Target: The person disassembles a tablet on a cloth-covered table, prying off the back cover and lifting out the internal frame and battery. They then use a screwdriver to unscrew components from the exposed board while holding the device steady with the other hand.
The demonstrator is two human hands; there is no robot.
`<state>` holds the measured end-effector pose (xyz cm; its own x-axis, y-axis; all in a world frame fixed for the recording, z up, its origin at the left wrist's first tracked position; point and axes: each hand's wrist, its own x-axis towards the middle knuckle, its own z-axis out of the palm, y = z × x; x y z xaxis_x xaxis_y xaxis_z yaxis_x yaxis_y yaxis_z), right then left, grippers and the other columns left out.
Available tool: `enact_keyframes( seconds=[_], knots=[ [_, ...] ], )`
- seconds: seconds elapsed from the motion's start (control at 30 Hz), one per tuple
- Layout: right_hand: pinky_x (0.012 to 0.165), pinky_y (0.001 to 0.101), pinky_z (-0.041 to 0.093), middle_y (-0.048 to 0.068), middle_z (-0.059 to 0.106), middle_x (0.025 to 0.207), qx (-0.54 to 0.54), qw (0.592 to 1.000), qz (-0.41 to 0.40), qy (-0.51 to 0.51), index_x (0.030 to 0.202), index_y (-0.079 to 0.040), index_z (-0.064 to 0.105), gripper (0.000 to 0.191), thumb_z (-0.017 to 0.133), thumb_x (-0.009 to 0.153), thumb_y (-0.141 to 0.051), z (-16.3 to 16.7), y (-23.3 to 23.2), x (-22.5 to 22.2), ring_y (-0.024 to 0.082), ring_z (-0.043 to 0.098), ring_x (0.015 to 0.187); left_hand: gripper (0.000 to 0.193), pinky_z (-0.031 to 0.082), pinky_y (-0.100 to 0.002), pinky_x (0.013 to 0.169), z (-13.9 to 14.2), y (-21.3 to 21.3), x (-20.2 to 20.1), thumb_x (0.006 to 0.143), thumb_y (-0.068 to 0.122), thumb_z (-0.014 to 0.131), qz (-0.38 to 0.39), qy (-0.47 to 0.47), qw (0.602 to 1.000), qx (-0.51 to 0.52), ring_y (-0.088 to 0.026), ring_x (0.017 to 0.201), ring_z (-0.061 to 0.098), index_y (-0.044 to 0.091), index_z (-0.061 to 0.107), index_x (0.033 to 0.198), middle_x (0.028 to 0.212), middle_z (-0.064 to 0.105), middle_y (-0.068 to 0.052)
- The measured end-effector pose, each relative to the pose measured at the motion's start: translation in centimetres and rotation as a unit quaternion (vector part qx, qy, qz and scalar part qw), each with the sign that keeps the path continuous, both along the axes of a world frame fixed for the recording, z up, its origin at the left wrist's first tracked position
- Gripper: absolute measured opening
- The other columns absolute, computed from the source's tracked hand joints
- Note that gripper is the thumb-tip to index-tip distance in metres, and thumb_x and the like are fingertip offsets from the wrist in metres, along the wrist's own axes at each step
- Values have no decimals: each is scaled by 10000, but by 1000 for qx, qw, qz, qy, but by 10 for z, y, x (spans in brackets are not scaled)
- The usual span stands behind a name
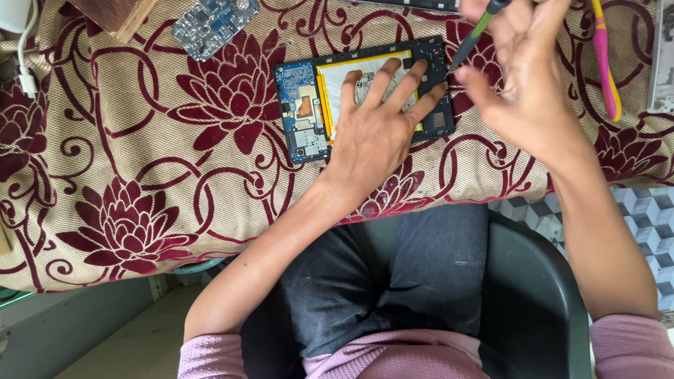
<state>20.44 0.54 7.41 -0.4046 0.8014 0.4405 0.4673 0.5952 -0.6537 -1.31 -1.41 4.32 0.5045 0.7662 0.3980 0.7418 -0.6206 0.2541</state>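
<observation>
An opened tablet lies back-up on the patterned cloth, showing a blue circuit board at its left and a white battery in a black frame. My left hand lies flat on the battery with fingers spread, pressing the tablet down. My right hand grips a thin green-and-black screwdriver; its tip touches the right edge of the tablet's frame.
A loose metal-shielded circuit board lies at the top left, beside a wooden block. A white cable hangs at the far left. A pink and yellow tool rests at the right. The table edge runs above my lap and a dark chair.
</observation>
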Motion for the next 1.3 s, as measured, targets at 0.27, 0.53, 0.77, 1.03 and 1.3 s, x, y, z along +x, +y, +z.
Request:
enact_keyframes(
  seconds=[0.27, 0.53, 0.77, 1.03, 1.3],
  knots=[
    [1069, 324, 560, 225, 517, 1300, -47, 997, -24, 53, 1546, -125, 122, 759, 543, 1105, 327, 4, 1, -5, 303, 628, 1206, 537, 356, -602, 1131, 0, 1, 0, 900, 88, 672, 0, 6, 1000, 8, -278, 1393, 457, 234, 646, 1416, 1509, 495, -53],
    [1048, 314, 546, 204, 508, 1286, -41, 996, -25, 75, 1523, -145, 138, 746, 542, 1131, 345, 1, -4, -4, 291, 619, 1193, 522, 360, -604, 1126, 1, 1, -1, 900, 97, 666, 4, 3, 1000, 8, -276, 1392, 464, 239, 656, 1403, 1498, 510, -50],
    [960, 293, 650, 206, 526, 1232, 8, 997, -67, 36, 1524, -143, 126, 778, 643, 1159, 309, -5, -2, 5, 248, 664, 1090, 518, 360, -592, 1137, 4, 0, -3, 896, 81, 662, -1, -4, 1000, 6, -275, 1384, 480, 235, 673, 1390, 1487, 531, -51],
    [986, 298, 641, 228, 524, 1303, 18, 998, -64, 6, 1557, -103, 21, 859, 668, 1118, 250, -6, -5, 6, 285, 646, 1134, 520, 360, -572, 1139, 5, -1, -5, 899, 78, 672, 2, -1, 1000, 2, -260, 1380, 482, 236, 666, 1394, 1490, 530, -46],
    [1096, 314, 565, 197, 520, 1338, -6, 997, 30, 64, 1543, -86, -56, 813, 521, 1118, 297, -2, -2, 5, 285, 611, 1263, 522, 357, -577, 1129, 3, 1, 0, 904, 76, 668, 9, 6, 1000, 4, -267, 1387, 471, 232, 664, 1402, 1476, 528, -36]
  ],
)
